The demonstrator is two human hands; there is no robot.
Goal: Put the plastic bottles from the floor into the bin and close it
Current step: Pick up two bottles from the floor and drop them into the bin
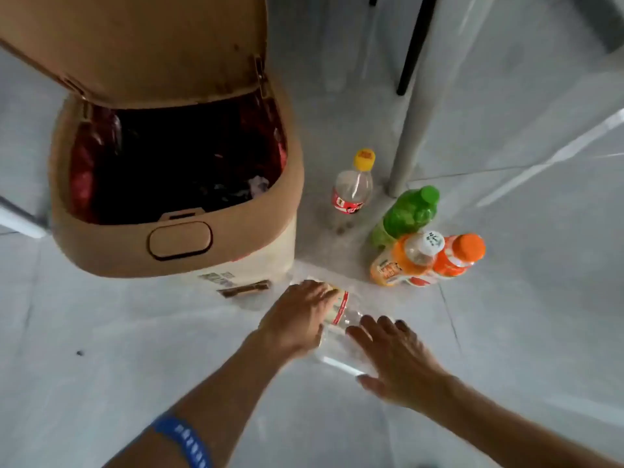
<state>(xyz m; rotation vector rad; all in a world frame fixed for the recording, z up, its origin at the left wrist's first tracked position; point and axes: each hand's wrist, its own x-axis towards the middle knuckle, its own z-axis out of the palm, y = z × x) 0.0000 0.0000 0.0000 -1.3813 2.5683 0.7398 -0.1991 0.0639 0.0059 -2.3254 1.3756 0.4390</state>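
A tan bin (pixel 101 244) stands at the left with its lid (pixel 135 42) raised; a red liner and some rubbish show inside. A clear plastic bottle (pixel 341 336) with a red-edged label lies on the grey floor in front of the bin. My left hand (pixel 297 319) grips its upper end. My right hand (pixel 395 363) rests over its lower end with fingers spread. Further right stand a clear bottle with a yellow cap (pixel 353 187), a green bottle (pixel 405 214), an orange-labelled bottle with a white cap (pixel 401 261) and an orange bottle with an orange cap (pixel 456 258).
A grey table leg (pixel 415 106) comes down just behind the green bottle, and a thin black leg (pixel 413 52) stands further back. A blue band (pixel 185 440) circles my left forearm. A white bar (pixel 20 221) juts out at the left of the bin.
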